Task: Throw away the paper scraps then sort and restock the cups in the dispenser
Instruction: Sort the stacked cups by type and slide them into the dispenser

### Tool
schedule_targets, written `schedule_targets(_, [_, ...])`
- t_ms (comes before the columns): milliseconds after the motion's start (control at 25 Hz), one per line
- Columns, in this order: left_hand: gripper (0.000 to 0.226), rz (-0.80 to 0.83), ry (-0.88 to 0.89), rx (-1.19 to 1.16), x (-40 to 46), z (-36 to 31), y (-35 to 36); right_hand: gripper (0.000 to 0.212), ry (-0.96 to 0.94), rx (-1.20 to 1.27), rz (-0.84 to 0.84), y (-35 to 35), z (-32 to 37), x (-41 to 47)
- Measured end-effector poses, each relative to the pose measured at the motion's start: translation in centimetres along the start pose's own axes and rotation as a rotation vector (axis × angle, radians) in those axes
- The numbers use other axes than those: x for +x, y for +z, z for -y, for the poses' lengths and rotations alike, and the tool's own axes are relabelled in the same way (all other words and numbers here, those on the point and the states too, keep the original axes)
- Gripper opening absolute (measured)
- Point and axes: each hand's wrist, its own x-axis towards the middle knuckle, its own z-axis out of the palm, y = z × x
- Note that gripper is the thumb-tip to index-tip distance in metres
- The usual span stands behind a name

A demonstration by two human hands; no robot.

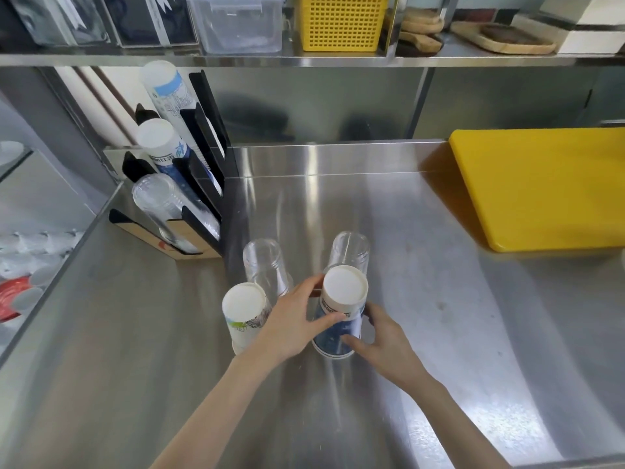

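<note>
A stack of upside-down blue paper cups (343, 299) stands on the steel counter (422, 299). My left hand (294, 323) grips its upper part. My right hand (382, 343) holds the lower part near the rim. Left of it stands a white paper cup stack with green print (243, 309). Behind are two upside-down clear plastic cup stacks, one on the left (263, 265) and one on the right (350, 248). The black cup dispenser (206, 157) at the back left holds three slanted rows: white-and-blue cups (165, 89), blue cups (159, 140) and clear cups (162, 201).
A yellow cutting board (541, 187) lies at the right. A shelf above carries a yellow basket (341, 22), a clear bin (240, 25) and wooden boards (500, 38). To the left, below the counter edge, lie plastic bags and something red (17, 296).
</note>
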Motion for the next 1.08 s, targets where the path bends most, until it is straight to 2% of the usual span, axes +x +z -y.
schedule_targets(80, [0.063, 0.032, -0.004, 0.005, 0.2, 0.0, -0.1, 0.056, 0.005, -0.006, 0.040, -0.5, -0.1, 0.0])
schedule_targets(200, [0.070, 0.221, -0.022, 0.054, 1.2, -0.1, -1.8, 0.055, -0.004, 0.058, 0.081, -2.4, 0.1, 0.4])
schedule_targets(320, [0.066, 0.343, -0.048, 0.176, 3.2, -0.7, -4.5, 0.045, -0.024, 0.127, -0.004, -4.9, 0.7, 1.6])
schedule_targets(480, [0.059, 0.281, -0.059, 0.335, 6.8, -1.7, -5.5, 0.047, 0.002, 0.109, -0.129, -6.4, 1.2, 4.7])
schedule_targets(640, [0.067, 0.339, -0.102, 0.410, 9.9, -1.5, -3.7, 0.053, 0.044, 0.084, -0.067, -6.2, 1.2, 7.6])
schedule_targets(840, [0.059, 0.362, -0.109, 0.382, 12.2, -0.9, -1.6, 0.054, 0.049, 0.044, -0.013, -5.0, 0.7, 9.8])
schedule_targets(1080, [0.057, 0.213, -0.041, 0.334, 12.4, -0.1, -2.5, 0.050, -0.011, 0.043, -0.035, -5.0, 1.9, 9.8])
